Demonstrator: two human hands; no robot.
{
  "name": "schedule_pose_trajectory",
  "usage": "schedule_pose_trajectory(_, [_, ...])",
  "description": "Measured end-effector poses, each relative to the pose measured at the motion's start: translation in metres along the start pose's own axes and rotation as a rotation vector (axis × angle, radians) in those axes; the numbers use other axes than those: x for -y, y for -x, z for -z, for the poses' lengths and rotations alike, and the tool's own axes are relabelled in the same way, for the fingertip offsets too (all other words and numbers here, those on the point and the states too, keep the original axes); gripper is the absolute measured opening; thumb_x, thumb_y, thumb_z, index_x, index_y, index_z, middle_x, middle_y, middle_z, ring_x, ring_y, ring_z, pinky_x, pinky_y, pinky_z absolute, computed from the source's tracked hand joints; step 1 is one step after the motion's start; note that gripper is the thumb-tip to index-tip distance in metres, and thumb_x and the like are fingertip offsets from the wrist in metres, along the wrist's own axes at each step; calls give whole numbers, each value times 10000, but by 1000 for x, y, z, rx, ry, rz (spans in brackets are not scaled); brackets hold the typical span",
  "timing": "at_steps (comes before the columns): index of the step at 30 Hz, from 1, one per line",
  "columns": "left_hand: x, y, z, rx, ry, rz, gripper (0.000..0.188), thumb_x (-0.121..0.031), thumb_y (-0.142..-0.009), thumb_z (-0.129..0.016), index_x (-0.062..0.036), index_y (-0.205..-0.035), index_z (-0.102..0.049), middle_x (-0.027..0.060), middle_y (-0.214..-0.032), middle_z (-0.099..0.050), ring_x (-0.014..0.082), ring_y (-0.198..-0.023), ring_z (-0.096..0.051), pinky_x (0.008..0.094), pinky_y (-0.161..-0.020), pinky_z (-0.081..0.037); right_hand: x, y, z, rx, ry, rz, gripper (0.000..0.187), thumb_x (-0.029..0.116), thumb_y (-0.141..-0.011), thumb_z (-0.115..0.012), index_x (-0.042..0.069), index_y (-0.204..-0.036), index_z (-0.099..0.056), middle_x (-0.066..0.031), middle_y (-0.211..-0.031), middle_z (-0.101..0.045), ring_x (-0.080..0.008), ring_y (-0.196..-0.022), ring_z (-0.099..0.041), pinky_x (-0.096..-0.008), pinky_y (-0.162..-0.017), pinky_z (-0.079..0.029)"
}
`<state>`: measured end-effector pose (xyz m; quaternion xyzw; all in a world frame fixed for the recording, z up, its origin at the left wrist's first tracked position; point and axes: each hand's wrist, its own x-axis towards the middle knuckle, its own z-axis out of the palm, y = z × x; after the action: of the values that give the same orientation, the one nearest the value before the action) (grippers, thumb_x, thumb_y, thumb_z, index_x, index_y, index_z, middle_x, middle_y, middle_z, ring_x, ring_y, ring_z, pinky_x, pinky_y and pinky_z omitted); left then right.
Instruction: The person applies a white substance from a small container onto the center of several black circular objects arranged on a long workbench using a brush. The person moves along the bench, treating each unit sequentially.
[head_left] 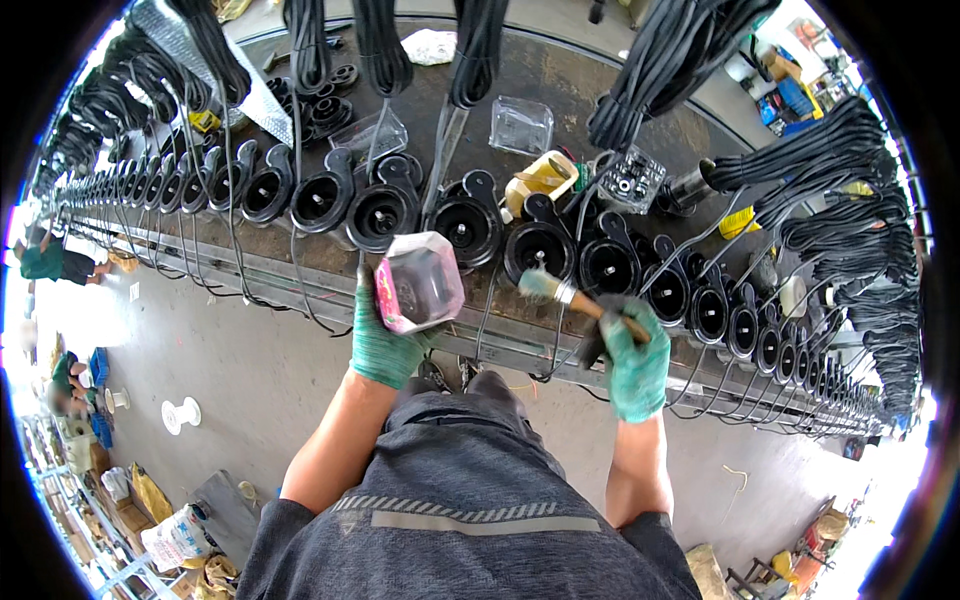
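Observation:
A green knitted glove covers my left hand (387,345), which is closed around a clear plastic jar (425,280) with a pink label, its wide mouth turned upward. My right hand (637,365), gloved in the same green, grips the wooden handle of a paintbrush (575,297). The brush's pale, greenish bristles reach to the near rim of a round black housing (540,250) with a metal shaft at its centre; whether they touch it I cannot tell. Directly beyond the jar stands another such black housing (465,230).
Several more black housings line the workbench (420,150) to both sides, their cables drooping over its front edge. Bundled black cables (660,70) hang above. Behind the row are a cut-open yellowish container (541,183), a clear tray (522,125) and a box of small metal parts (632,180).

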<state>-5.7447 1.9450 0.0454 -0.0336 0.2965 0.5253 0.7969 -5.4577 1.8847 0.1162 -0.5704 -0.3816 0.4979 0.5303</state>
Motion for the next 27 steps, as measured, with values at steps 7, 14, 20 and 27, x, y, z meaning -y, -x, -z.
schedule_pose_trajectory(7, [13, 2, -7, -40, 14, -33, 606, -674, -911, -565, -232, -1324, -598, 27, -1322, -619, 273, -1194, -590, 495, -946, -522, -62, -73, 36, -175, 201, 33, 135, 115, -962, -671, 17, -1045, -711, -28, -824, -698, -61, -692, -605, -228, -612, -487])
schedule_pose_trajectory(14, [6, 7, 15, -26, 38, -25, 624, -674, -926, -536, -210, -1340, -591, 41, -1334, -617, 290, -1211, -575, 506, -1000, -477, -69, -117, 3, 15, 495, -20, 110, 120, -936, -678, 56, -1017, -716, -51, -745, -666, -91, -576, -574, -276, -550, -486])
schedule_pose_trajectory(20, [-13, 13, 33, -39, -11, -36, 636, -681, -918, -544, -204, -1337, -593, 46, -1323, -619, 298, -1204, -577, 509, -996, -478, -34, -158, -11, 233, 602, -238, 181, 216, -948, -695, 49, -1004, -738, -36, -765, -695, -103, -611, -568, -293, -580, -482])
schedule_pose_trajectory(27, [-34, 24, 39, -47, 1, -50, 637, -684, -918, -547, -205, -1335, -590, 49, -1337, -612, 287, -1217, -574, 507, -1015, -471, -34, -165, -35, 449, 813, -157, 192, 233, -974, -658, 45, -1006, -678, -26, -756, -653, -106, -602, -580, -293, -553, -473])
